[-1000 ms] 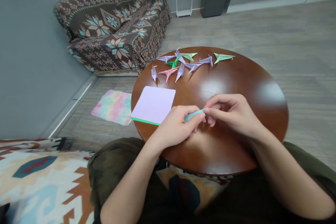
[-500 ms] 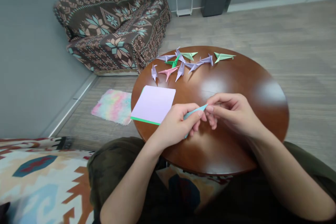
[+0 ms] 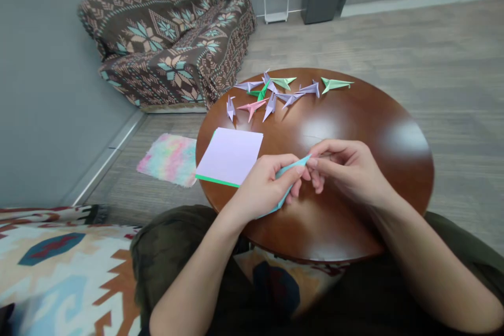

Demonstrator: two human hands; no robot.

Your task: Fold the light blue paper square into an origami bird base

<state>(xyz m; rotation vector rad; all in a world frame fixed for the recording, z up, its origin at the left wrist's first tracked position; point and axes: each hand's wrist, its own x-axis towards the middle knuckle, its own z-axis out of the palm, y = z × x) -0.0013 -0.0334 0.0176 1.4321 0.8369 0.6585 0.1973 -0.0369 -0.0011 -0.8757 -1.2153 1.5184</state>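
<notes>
A folded piece of light blue origami paper [image 3: 292, 167] is held above the near part of the round table. My left hand [image 3: 271, 184] is closed around it, thumb on top, covering much of its body. At its pointed right tip, my right hand [image 3: 340, 165] pinches with thumb and index finger, the other fingers curled below. A lower blue edge shows beneath my left hand. Just left of that hand lies a stack of square paper [image 3: 232, 155], lilac on top with a green edge showing.
Several folded paper cranes [image 3: 271, 92] in lilac, green and pink sit along the far side of the brown table [image 3: 374, 131]. Beyond are a sofa [image 3: 173, 52] with a patterned cover and a fluffy pastel mat [image 3: 168, 160] on the floor.
The blue paper has turned slightly in my hands, so more of its face and lower edge shows below my left hand. Both hands stay in nearly the same place.
</notes>
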